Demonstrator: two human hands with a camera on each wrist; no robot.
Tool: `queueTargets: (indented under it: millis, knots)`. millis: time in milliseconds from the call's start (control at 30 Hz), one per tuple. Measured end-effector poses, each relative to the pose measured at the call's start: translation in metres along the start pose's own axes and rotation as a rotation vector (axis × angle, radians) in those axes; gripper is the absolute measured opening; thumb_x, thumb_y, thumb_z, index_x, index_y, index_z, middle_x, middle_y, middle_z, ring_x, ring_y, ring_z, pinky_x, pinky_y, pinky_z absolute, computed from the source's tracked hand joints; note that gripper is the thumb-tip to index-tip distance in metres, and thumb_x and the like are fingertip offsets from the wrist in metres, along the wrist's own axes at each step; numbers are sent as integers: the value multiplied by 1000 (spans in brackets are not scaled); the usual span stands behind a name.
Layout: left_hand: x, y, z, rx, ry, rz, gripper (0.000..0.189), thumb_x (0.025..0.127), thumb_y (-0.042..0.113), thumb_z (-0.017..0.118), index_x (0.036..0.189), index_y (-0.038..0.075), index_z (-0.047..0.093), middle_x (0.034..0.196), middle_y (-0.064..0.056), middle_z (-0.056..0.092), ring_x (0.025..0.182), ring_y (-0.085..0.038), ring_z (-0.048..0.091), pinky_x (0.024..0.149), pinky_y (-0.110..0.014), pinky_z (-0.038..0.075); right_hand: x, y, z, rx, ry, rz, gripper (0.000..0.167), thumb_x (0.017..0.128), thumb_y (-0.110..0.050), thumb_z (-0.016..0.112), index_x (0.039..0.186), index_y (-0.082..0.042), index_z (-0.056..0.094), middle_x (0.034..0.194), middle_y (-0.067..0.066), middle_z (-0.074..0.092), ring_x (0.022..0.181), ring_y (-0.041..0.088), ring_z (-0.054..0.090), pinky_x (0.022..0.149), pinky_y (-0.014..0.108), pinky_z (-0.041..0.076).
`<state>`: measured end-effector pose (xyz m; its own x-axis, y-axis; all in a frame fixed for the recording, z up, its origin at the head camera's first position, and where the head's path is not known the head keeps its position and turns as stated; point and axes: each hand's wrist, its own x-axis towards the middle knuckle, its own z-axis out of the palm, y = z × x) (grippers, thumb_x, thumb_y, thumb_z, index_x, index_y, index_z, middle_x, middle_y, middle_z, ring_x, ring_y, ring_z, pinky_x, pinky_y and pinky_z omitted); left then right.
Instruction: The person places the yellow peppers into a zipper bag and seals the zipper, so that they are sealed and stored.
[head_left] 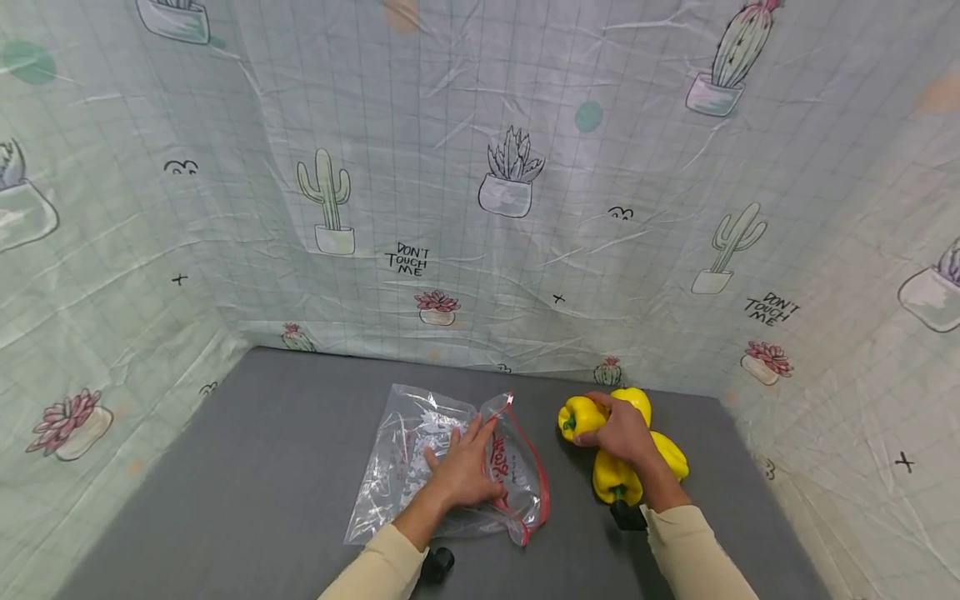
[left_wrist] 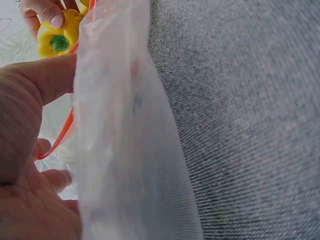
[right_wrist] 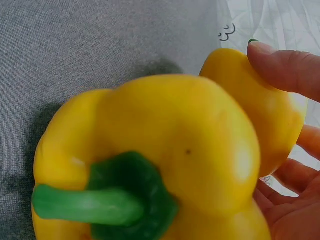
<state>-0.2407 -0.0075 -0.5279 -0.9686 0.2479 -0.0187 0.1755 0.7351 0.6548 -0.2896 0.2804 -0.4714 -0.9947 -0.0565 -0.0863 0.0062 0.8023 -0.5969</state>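
Noted nearest the head camera, at the bottom edge of the frame: two beige sleeves (head_left: 382, 567), one left of centre, one to the right. Found just below the centre of the frame: the left hand (head_left: 461, 477), back uppermost, resting on a clear plastic bag (head_left: 375, 492) with fingers spread apart and not curled round anything. Cannot tell, from the left wrist view, exactly how the thumb meets the film, owing to plastic across the tip. Recorded on the bag: red trim (head_left: 545, 492) down the right side and red lettering (head_left: 498, 457) close by.

Found right of centre: the right hand (head_left: 628, 429), gripping a yellow bell pepper (head_left: 579, 418) between thumb and fingers, with green stem facing left. Cannot determine whether in contact with the tabletop. Counted about that hand: three more peppers (head_left: 615, 479), placed above, to the right and below, the lowest with stem toward the bottom edge.

Noted beneath: a grey tabletop (head_left: 225, 483). Noted behind, across the upper frame: a pale curtain (head_left: 570, 50) printed with potted cacti and "DON'T TOUCH ME".
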Motion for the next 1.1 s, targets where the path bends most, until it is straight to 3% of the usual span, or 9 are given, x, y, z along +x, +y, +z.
queueTargets:
  millis: [467,733,967,1100]
  knots:
    - [-1,0,0,-22,10,20,111,65,30,91,161,23,36,171,-13,32,152,-60,26,102,-96,4,-4,-8,-3,16,27,-13,84,77,-27,90,151,-9,54,141,24,63,107,31,64,90,47,56]
    - [8,-19,21,-50,77,54,115,60,33,90,161,32,35,171,-11,33,150,-64,27,95,-99,1,-10,-14,2,48,42,-44,85,75,-26,91,150,-8,55,141,23,64,108,31,65,91,47,56]
    - [0,-4,4,-40,21,19,112,63,31,92,161,22,37,171,-13,32,153,-61,25,100,-96,1,-13,-21,2,48,48,-56,84,76,-26,91,150,-9,55,139,21,66,106,29,65,90,47,56]
    - [2,-7,10,-52,41,38,113,62,30,91,161,25,36,171,-13,32,151,-63,24,99,-97,0,-17,-23,3,61,49,-45,84,76,-25,91,150,-10,55,139,19,65,106,29,64,91,47,56]
